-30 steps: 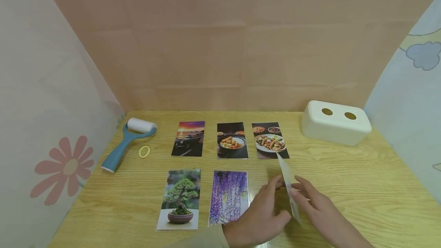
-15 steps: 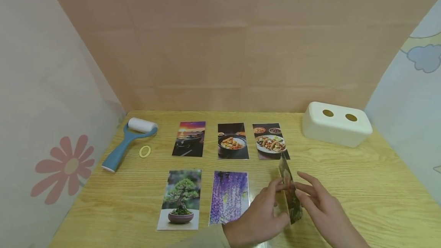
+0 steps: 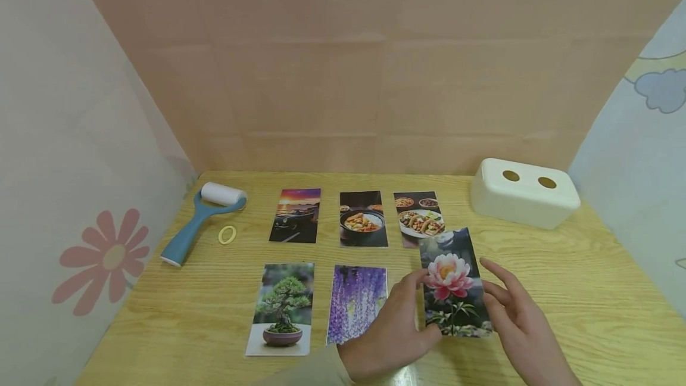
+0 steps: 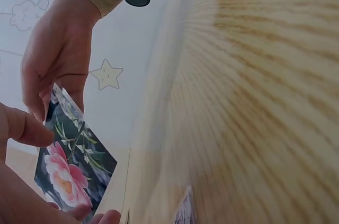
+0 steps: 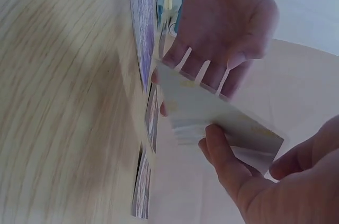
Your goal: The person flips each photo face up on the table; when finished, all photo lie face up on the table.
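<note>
A photo card with a pink peony [image 3: 449,282] is held slightly above the table, picture toward the head camera. My right hand [image 3: 520,320] pinches its right edge; in the right wrist view the right fingers [image 5: 220,147] lie against the pale back. At the card's left edge, my left hand [image 3: 396,323] touches it with nearly straight fingers, the thumb apart from the card in the right wrist view. Just left lies a purple wisteria card [image 3: 356,299], partly covered by the left hand. A bonsai card [image 3: 284,308] lies farther left. The peony card's top overlaps the taco card [image 3: 418,213].
A car-at-sunset card [image 3: 295,216] and a rice-bowl card [image 3: 363,219] complete the back row. At left are a blue-handled lint roller [image 3: 200,216] and a yellow ring [image 3: 227,234]. A white box with two holes [image 3: 522,198] stands back right.
The peony card has turned from edge-on, with its pale back showing at first, to face the head camera. My right hand has shifted slightly right; the cards on the table lie as before.
</note>
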The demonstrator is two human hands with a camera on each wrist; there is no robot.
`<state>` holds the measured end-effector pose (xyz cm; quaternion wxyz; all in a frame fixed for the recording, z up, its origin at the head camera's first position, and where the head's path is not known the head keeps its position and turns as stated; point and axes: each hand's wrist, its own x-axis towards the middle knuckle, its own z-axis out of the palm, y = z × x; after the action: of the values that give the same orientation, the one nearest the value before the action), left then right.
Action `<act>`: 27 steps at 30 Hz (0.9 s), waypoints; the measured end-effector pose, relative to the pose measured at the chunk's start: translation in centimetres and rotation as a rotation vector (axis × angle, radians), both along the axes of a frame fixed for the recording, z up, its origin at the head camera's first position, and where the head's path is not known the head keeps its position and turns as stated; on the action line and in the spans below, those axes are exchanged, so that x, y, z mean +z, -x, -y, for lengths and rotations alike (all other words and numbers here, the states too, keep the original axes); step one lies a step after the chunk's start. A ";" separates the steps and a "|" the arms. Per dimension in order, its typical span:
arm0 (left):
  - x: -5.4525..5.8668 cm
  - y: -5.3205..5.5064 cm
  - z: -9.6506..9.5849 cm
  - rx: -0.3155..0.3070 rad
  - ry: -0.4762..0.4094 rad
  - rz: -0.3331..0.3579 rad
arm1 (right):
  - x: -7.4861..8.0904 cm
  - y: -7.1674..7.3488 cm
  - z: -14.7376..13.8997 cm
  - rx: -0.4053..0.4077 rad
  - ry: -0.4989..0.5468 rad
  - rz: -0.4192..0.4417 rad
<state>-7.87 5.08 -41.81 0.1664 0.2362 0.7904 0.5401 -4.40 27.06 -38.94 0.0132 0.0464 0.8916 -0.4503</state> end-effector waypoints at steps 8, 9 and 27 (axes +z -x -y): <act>0.0 0.1 0.5 0.038 -0.061 0.091 | 0.2 -0.1 0.3 -0.005 0.002 0.008; 0.1 0.1 0.6 0.043 -0.070 0.095 | 0.1 -0.1 0.3 -0.006 -0.005 -0.011; 0.3 -0.5 0.7 0.000 0.167 -0.150 | -2.3 0.5 -0.1 0.006 -0.221 -0.234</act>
<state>-7.39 4.34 -41.49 0.1259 0.2614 0.8429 0.4533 -4.87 27.17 -41.29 -0.0948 -0.0079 0.9312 -0.3520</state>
